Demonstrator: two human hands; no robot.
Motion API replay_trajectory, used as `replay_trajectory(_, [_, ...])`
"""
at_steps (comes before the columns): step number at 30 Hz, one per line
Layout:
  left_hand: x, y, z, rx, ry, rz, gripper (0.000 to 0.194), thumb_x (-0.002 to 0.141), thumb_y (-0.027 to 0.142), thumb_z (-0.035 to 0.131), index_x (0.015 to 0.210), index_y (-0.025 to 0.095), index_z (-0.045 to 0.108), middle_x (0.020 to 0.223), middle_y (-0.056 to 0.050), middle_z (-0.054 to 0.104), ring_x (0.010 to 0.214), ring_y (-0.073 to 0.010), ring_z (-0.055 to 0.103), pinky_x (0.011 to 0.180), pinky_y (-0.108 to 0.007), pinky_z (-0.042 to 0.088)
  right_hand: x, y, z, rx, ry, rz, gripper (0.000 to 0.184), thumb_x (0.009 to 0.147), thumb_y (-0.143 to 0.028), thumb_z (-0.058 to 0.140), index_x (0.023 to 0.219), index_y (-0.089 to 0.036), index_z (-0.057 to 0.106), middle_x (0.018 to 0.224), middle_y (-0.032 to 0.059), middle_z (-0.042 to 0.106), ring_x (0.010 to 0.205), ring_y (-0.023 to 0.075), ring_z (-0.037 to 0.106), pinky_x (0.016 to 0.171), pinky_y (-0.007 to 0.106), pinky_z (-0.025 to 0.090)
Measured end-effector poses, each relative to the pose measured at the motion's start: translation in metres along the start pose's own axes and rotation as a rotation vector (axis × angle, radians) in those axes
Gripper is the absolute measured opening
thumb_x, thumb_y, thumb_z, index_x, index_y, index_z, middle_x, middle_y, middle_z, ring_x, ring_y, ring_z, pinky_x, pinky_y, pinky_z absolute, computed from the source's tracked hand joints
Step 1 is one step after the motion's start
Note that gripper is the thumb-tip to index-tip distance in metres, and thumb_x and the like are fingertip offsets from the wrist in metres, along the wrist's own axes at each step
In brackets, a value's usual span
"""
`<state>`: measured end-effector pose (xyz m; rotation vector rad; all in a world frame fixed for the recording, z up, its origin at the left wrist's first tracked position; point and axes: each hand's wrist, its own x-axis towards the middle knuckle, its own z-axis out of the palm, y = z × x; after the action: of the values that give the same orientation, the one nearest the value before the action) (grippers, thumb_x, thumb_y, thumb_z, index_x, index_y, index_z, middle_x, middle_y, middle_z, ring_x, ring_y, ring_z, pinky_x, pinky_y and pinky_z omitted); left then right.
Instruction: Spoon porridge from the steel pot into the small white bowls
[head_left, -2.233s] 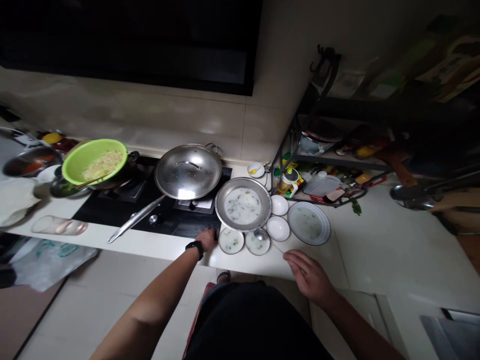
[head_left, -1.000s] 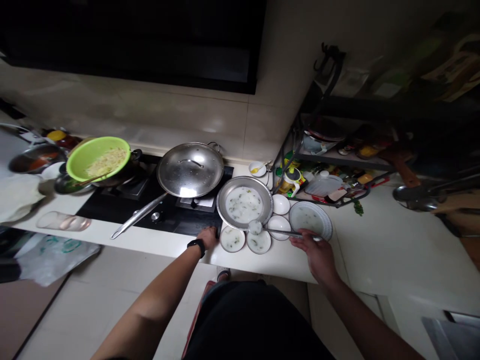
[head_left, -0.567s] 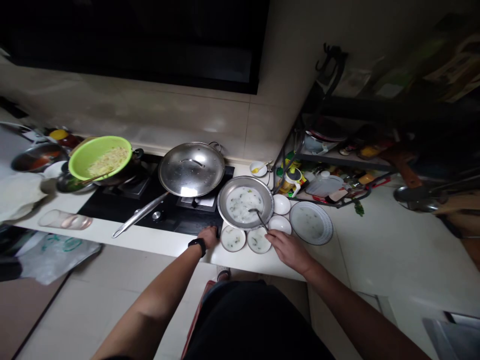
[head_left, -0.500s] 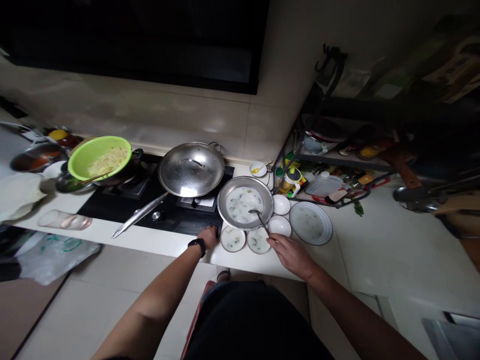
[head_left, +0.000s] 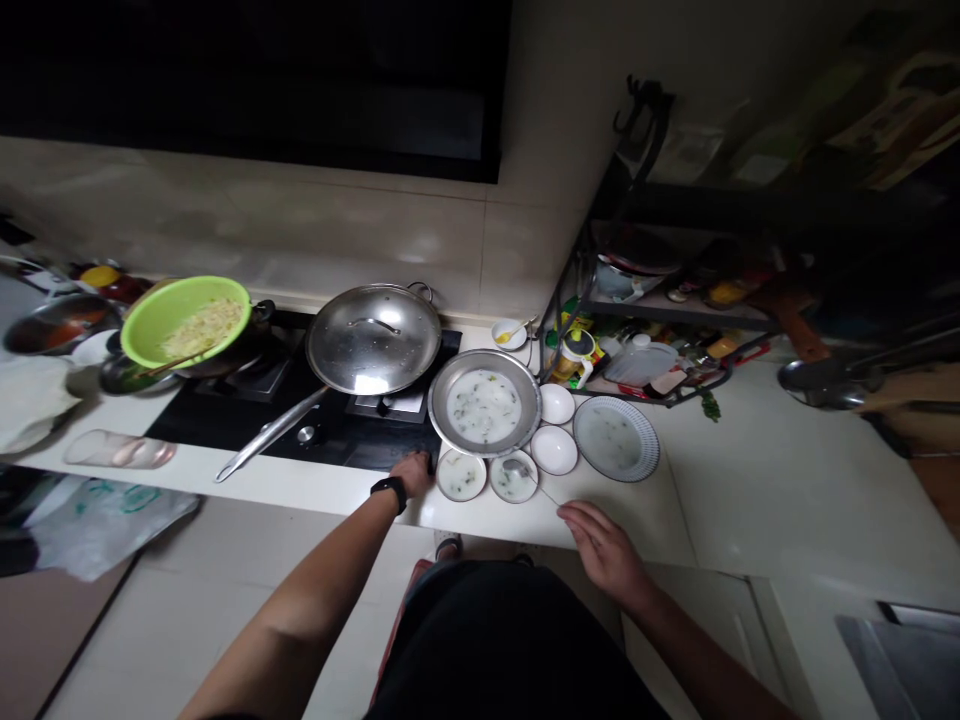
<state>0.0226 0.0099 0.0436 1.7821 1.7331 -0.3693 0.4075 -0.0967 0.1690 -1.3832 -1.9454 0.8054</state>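
My right hand [head_left: 600, 545] pinches the end of a metal spoon's thin handle, just over the counter's front edge. The spoon's bowl [head_left: 517, 467] is at a small bowl [head_left: 514, 490] of whitish soup with green bits. Left of it stands another small bowl of the same soup [head_left: 461, 476]. Behind them, a wide metal basin [head_left: 433, 405] holds more of this soup. My left hand [head_left: 412, 472] lies at the cooktop's front right corner, fingers partly hidden and holding nothing visible. Two small white bowls [head_left: 554, 450] [head_left: 557, 404] sit right of the basin.
A patterned plate [head_left: 651, 455] with soup is at the right. The lidded pan [head_left: 373, 350] on the cooktop [head_left: 352, 437] has its long handle pointing front left. Further left are a green basin [head_left: 139, 335] and a lying glass [head_left: 120, 450]. A rack [head_left: 675, 322] stands back right.
My right hand has drawn the spoon out of the basin towards me, to the small soup bowl at the front. My left hand stays at the cooktop corner. The view has shifted slightly.
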Motion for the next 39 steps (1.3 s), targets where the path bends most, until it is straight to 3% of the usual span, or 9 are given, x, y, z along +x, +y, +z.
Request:
replay_trajectory(6, [-0.002,0.001,-0.001,0.001,-0.001,-0.012,0.04,0.082,0.043,0.065,0.11,0.015,0.067,0.12,-0.02,0.07,0.111,-0.0309,0.068,0.093,-0.036,0.051,0.004,0.016,0.025,0.494,0.267,0.581,0.049,0.089,-0.064,0.064,0.104,-0.018,0.071,0.088,0.0125,0.08,0.082,0.0283,0.079,0.084,0.045,0.064])
replay_trajectory(8, [-0.001,0.001,0.0,0.0,-0.002,-0.007,0.04,0.082,0.044,0.065,0.11,0.015,0.067,0.118,-0.02,0.071,0.11,-0.0306,0.069,0.092,-0.035,0.052,0.007,0.018,0.022,0.606,0.335,0.691,0.056,0.082,-0.068,0.07,0.102,-0.016,0.07,0.081,0.0119,0.08,0.08,0.0296,0.079,0.085,0.046,0.063])
replay_trajectory(11, [-0.001,0.0,0.0,0.003,-0.007,-0.006,0.039,0.081,0.043,0.066,0.109,0.015,0.068,0.118,-0.019,0.072,0.109,-0.0304,0.07,0.092,-0.035,0.052,0.01,0.02,0.014,0.696,0.418,0.746,0.06,0.073,-0.069,0.078,0.098,-0.015,0.07,0.078,0.011,0.079,0.079,0.0307,0.079,0.082,0.047,0.064])
replay_trajectory(21, [-0.001,0.001,-0.002,-0.017,0.0,-0.003,0.038,0.081,0.042,0.066,0.108,0.015,0.068,0.117,-0.02,0.072,0.109,-0.0308,0.069,0.091,-0.035,0.052,0.017,0.01,-0.01,0.754,0.489,0.737,0.053,0.069,-0.061,0.085,0.091,-0.015,0.071,0.084,0.0109,0.078,0.074,0.0295,0.078,0.075,0.047,0.066])
replay_trajectory(28, [0.0,0.0,0.001,-0.017,0.007,-0.002,0.042,0.082,0.045,0.065,0.111,0.014,0.068,0.119,-0.02,0.071,0.113,-0.0319,0.067,0.095,-0.036,0.05,0.051,-0.001,-0.026,0.764,0.512,0.688,0.05,0.067,-0.055,0.088,0.09,-0.015,0.071,0.082,0.0091,0.077,0.072,0.0288,0.078,0.074,0.045,0.066])
replay_trajectory(32, [0.0,0.0,0.002,-0.017,0.013,-0.004,0.045,0.082,0.046,0.065,0.114,0.013,0.067,0.121,-0.021,0.07,0.114,-0.0325,0.067,0.095,-0.036,0.051,0.084,0.004,-0.019,0.749,0.487,0.646,0.05,0.07,-0.056,0.085,0.093,-0.014,0.07,0.075,0.0082,0.076,0.073,0.0278,0.078,0.078,0.044,0.065])
replay_trajectory(36, [-0.001,0.001,0.001,-0.016,0.01,-0.001,0.043,0.083,0.044,0.063,0.113,0.014,0.067,0.121,-0.021,0.07,0.113,-0.0317,0.068,0.094,-0.036,0.051,0.114,0.013,0.002,0.618,0.395,0.573,0.051,0.082,-0.061,0.072,0.1,-0.014,0.069,0.073,0.009,0.076,0.074,0.0276,0.078,0.077,0.045,0.064])
replay_trajectory(39, [-0.003,0.002,-0.002,-0.015,0.001,0.0,0.04,0.083,0.043,0.063,0.11,0.014,0.068,0.118,-0.02,0.072,0.11,-0.0318,0.069,0.091,-0.036,0.052,0.121,0.013,0.013,0.344,0.229,0.295,0.04,0.095,-0.054,0.056,0.103,-0.017,0.071,0.091,0.0123,0.078,0.084,0.0265,0.077,0.081,0.044,0.063])
